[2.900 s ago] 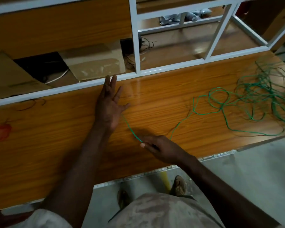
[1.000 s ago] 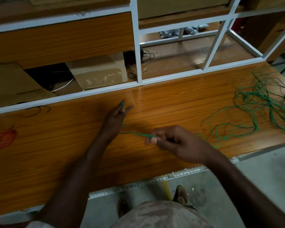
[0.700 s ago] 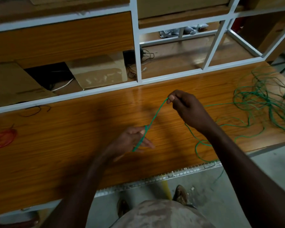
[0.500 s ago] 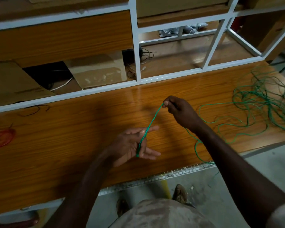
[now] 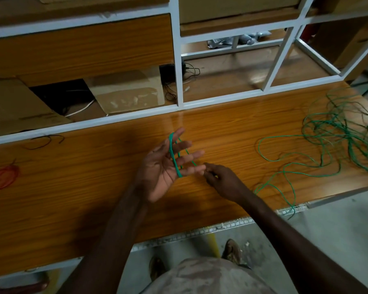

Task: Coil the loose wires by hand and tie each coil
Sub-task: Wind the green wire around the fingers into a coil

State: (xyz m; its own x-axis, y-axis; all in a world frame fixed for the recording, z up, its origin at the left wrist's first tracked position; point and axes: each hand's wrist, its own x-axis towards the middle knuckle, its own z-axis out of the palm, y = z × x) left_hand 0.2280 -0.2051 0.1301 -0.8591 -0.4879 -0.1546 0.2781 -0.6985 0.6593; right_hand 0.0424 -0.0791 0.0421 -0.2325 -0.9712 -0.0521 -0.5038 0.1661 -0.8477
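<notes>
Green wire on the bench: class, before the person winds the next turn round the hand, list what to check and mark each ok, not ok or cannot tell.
1. Left hand flat, fingers straight as a former: ok.
2. Green wire looped round those fingers: ok.
3. Right hand pinching the wire near the loop: ok.
4. Slack running free to the loose green tangle: cannot tell, strands cross.
5. Wire kept on the bench: not ok, a strand hangs over the front edge.
6. Red coil clear of the work: ok.
</notes>
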